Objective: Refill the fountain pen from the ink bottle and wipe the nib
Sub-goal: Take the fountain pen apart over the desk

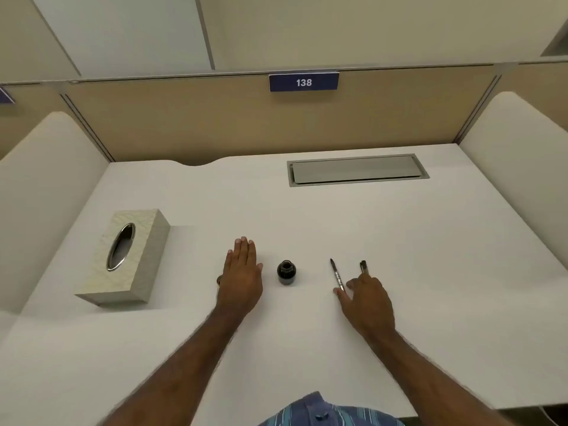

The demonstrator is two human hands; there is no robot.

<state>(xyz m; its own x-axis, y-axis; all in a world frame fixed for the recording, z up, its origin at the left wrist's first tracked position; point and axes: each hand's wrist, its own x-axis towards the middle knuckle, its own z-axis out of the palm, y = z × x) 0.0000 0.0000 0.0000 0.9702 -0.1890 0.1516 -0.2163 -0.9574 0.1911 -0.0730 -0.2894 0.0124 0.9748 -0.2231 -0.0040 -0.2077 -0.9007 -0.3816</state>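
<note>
Both hands lay on the white worktop [399,241] — left hand [241,276] flat, fingers spread open; right hand [367,298] loosely open, fingertips touching the slim silver-black fountain pen [337,276], just beside the small dark glass ink bottle [286,272].

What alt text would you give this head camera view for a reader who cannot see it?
A person's right hand touches a fountain pen lying on a white desk, while the left hand rests flat beside an open ink bottle. A tissue box sits farther left.
</note>
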